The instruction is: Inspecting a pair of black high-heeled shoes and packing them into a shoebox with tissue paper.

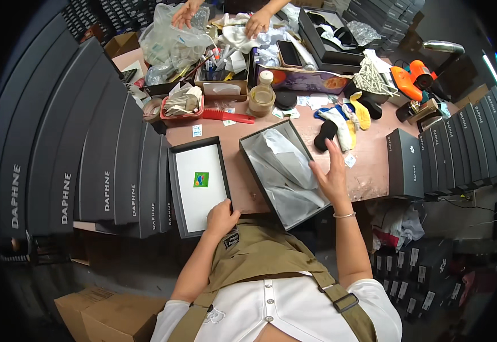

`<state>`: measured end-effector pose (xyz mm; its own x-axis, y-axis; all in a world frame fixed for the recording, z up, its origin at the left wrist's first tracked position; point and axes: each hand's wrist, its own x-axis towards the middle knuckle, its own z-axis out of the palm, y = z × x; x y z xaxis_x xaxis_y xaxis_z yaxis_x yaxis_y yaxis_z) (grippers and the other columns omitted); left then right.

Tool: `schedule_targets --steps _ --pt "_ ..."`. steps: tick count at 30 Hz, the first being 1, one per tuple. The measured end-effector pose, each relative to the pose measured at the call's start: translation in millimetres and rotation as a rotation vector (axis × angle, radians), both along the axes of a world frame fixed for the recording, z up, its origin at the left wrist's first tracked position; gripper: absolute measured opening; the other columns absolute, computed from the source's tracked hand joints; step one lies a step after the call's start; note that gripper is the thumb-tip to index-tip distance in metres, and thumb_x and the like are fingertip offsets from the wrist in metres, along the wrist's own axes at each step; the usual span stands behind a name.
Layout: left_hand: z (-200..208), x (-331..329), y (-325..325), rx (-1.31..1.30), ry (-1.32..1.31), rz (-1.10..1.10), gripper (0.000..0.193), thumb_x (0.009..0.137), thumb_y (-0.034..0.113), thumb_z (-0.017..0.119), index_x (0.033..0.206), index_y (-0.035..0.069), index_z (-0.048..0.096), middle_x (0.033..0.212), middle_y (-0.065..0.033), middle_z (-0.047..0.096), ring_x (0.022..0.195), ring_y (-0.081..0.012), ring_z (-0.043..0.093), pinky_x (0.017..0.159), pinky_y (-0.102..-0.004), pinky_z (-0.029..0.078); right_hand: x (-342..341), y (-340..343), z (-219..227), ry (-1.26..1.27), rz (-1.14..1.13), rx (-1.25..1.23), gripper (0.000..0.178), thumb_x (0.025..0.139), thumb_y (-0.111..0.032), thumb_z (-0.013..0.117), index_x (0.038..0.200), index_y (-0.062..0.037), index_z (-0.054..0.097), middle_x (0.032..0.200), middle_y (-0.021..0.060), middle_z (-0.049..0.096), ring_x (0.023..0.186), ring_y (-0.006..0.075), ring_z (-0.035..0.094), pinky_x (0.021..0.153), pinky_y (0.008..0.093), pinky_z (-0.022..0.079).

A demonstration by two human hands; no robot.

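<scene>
Your left hand (220,219) grips the shoebox lid (194,202), right hand (334,178) spread; the shoebox (263,185), centre-frame, is filled but uncovered

The open shoebox (262,185) is black, its tissue paper (282,162) white. Left of the shoebox, the black lid (201,200) is white inside.

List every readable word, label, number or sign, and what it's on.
Left dark boxes: large pale lettering, legible but not copied.
Right dark boxes: similar pale lettering; leftmost adds a white emblem.
Too small to read: apron patch, green square in the box lid, white packets, labels on lower right boxes.
</scene>
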<state>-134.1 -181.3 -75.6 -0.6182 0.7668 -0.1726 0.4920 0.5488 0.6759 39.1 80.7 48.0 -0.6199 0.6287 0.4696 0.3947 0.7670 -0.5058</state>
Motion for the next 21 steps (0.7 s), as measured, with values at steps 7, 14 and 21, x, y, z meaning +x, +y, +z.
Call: schedule_targets --steps 7,14,21 --pt "94 -31 -29 0.485 -0.333 0.168 0.007 0.089 0.003 0.054 0.092 -0.002 0.058 0.078 0.0003 0.060 0.069 -0.0050 0.052 0.061 -0.0234 0.043 15 -25 -46 -0.071 0.026 -0.025 0.082 0.076 -0.024 0.076 0.143 -0.0007 0.033 0.133 0.0295 0.043 0.124 0.0435 0.042 0.104 0.0469 0.036" --pt "113 4 -52 0.712 -0.663 0.185 0.015 0.092 0.007 0.055 0.103 -0.002 0.059 0.091 0.0006 0.061 0.080 -0.0031 0.053 0.072 -0.0205 0.045 -52 7 -92 -0.416 0.220 0.000 0.058 0.079 -0.036 0.070 0.116 0.0035 0.051 0.121 0.0260 0.054 0.117 0.0395 0.050 0.098 0.0454 0.043" --pt "114 16 -66 0.738 -0.698 0.228 0.018 0.091 0.010 0.057 0.105 -0.001 0.058 0.096 -0.0007 0.062 0.083 -0.0043 0.054 0.076 -0.0210 0.045 -84 32 -78 -0.731 0.363 -0.129 0.038 0.070 -0.032 0.065 0.079 0.0052 0.067 0.089 0.0300 0.066 0.086 0.0413 0.066 0.081 0.0445 0.053"
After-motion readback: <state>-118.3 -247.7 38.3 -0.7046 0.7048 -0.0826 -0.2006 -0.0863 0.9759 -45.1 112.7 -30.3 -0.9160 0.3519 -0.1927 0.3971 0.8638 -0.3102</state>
